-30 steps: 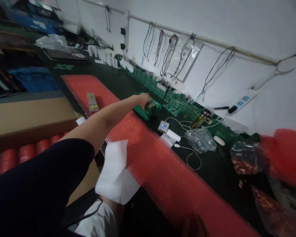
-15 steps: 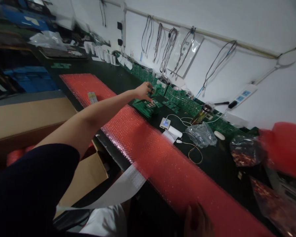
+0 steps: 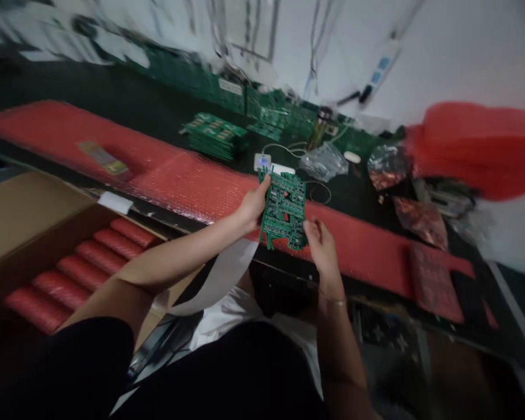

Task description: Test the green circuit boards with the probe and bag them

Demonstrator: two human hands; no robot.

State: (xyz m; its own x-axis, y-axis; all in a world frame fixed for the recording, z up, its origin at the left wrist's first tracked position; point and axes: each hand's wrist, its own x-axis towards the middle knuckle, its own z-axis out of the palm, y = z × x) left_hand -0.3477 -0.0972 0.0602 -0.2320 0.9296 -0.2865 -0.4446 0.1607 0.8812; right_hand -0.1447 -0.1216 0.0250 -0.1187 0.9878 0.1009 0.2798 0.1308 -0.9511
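A bundle of green circuit boards (image 3: 284, 210) is held up over the bench edge, its component side facing me. My left hand (image 3: 256, 204) grips its left side, thumb on the front. At the lower right edge, my right hand (image 3: 321, 242) closes on the same bundle with curled fingers. Beneath runs a long strip of red bubble wrap (image 3: 192, 175) along the front of the bench. Behind it lies another stack of green circuit boards (image 3: 214, 135). A white paper or plastic strip (image 3: 227, 277) hangs below my left forearm.
An open cardboard box (image 3: 30, 221) at the left holds several red bubble-wrapped rolls (image 3: 87, 262). A yellowish packet (image 3: 101, 157) rests on the wrap. Behind are a small display device (image 3: 262, 161), a clear plastic bag (image 3: 326, 162) and a bottle (image 3: 319, 125). Red bags (image 3: 476, 149) stand at the right.
My left hand has come back from the board stack with a bundle of boards. My right hand has risen from the bubble wrap to the bundle. The view has turned and dropped.
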